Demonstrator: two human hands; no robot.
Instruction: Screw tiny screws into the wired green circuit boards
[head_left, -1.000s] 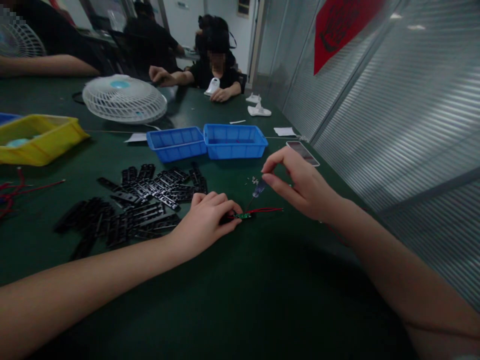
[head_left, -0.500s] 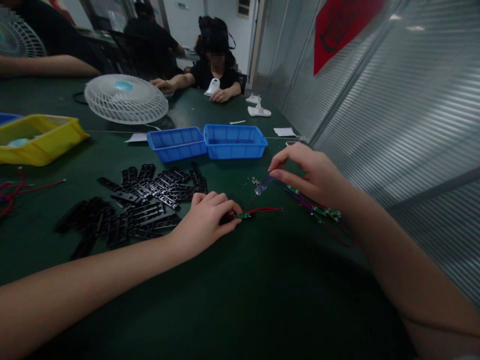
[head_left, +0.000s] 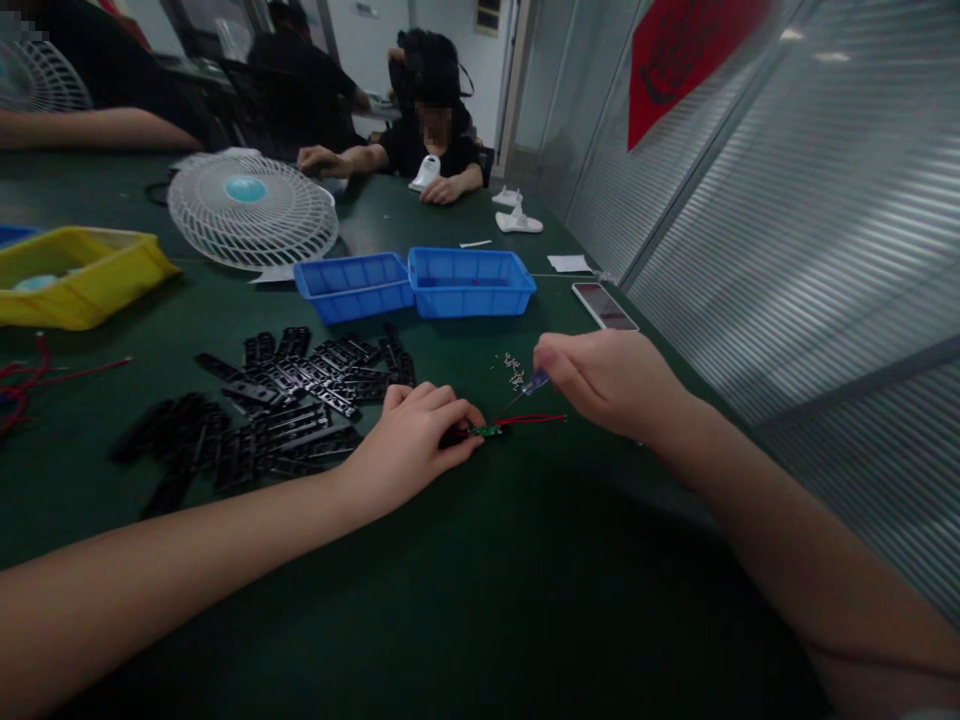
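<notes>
Smooth, dark green tabletop spreads across the frame, its right edge slanting from the upper centre down alongside a wall of finely ribbed, glossy panels. Between the two forearms, at the lower centre, a broad stretch of this surface gives elbow room; the right forearm lies nearest the wall.

At the centre, the left hand rests low with fingers curled, thumb and fingertips pinching a small, narrow green circuit board flat against the table. Thin, plastic-coated red wires run rightward from beside it. Right of centre, the right hand is closed around a screwdriver with a translucent bluish handle; its slim metal shaft slants down-left towards the board, though whether the tip touches cannot be told.

Just above the shaft lie tiny, shiny metal screws, loosely scattered. Left of centre spreads a heap of flat, oblong black plastic strips, glossy and slotted, close to the left hand. Beyond, two ribbed, rectangular blue plastic bins stand end to end, and a white-framed phone lies near the right edge.
</notes>
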